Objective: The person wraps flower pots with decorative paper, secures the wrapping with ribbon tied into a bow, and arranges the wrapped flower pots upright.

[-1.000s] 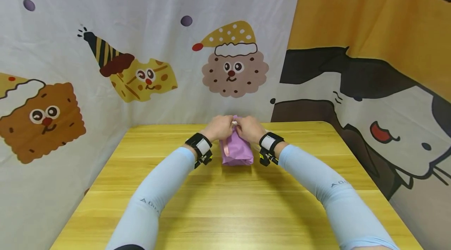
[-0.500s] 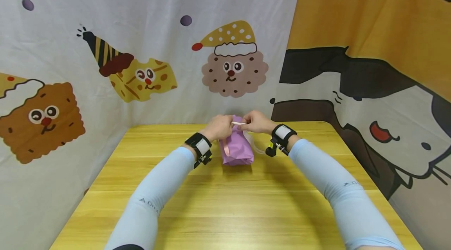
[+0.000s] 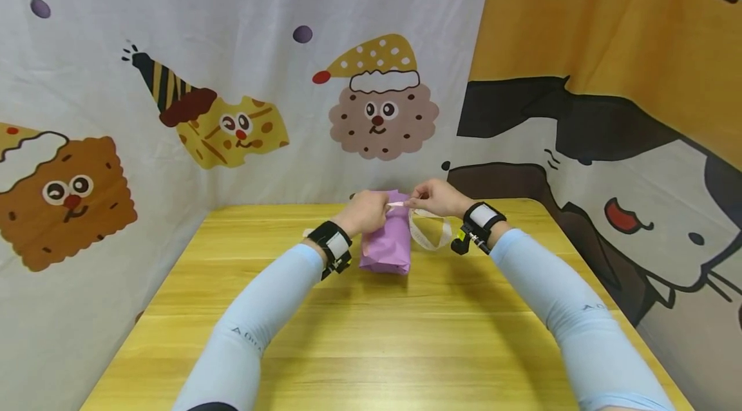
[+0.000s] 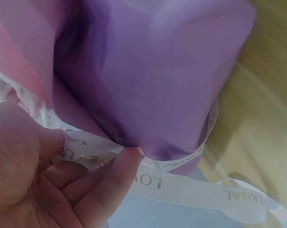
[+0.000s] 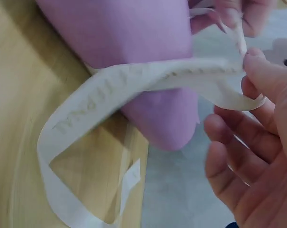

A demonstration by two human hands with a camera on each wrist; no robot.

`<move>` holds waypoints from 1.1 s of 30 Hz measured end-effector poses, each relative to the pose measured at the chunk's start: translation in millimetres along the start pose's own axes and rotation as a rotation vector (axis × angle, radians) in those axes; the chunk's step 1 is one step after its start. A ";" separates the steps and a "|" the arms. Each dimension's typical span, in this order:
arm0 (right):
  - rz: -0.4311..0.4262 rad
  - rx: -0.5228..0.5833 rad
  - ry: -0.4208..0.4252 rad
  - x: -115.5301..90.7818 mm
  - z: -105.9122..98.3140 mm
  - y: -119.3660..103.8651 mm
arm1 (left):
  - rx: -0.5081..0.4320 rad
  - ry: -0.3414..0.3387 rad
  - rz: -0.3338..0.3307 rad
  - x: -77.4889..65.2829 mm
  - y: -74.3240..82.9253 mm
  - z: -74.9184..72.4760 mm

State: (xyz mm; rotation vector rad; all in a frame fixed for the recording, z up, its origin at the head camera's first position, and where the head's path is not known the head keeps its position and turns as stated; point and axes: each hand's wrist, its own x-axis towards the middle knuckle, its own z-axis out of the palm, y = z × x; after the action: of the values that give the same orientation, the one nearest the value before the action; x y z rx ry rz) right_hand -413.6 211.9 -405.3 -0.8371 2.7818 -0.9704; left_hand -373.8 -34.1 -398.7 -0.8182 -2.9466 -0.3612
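Note:
A purple wrapped package point(image 3: 387, 247) lies near the table's back edge, with a white ribbon point(image 5: 81, 107) bearing gold lettering around its far part. My left hand point(image 3: 364, 211) is over the package's left side. In the left wrist view, its thumb and a finger pinch the ribbon point(image 4: 193, 190) close against the purple wrap. To the right, my right hand point(image 3: 437, 197) pinches the ribbon between thumb and index finger, its other fingers loosely bent. A short stretch of ribbon spans the two hands. From the right hand, a loose length loops down to the table, its cut end showing in the right wrist view.
The wooden table point(image 3: 371, 346) runs up to a white cartoon-printed curtain point(image 3: 261, 44) right behind the package. An orange and grey cat-print curtain point(image 3: 522, 18) borders the right side. Both wrists wear black straps with small cameras.
My right hand has moved right, away from the left hand, drawing the ribbon out between them. The package has turned slightly and shifted a little left; the loose ribbon loop shows more.

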 end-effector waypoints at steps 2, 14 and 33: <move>0.024 0.058 -0.019 -1.8 -3.9 1.7 | 0.015 0.007 0.000 0.3 -0.8 1.6; 0.295 0.717 0.303 -34.6 -54.2 25.7 | 0.043 0.039 0.003 1.6 -3.1 5.0; 0.108 -0.057 0.026 -40.1 11.2 28.5 | 0.013 0.032 -0.019 -3.7 -1.9 8.2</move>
State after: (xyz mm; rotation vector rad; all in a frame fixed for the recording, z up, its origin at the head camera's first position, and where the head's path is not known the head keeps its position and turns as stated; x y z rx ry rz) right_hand -390.4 245.2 -435.2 -0.6771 2.8551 -0.8959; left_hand -371.6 -35.5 -407.5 -0.7759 -2.9257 -0.3532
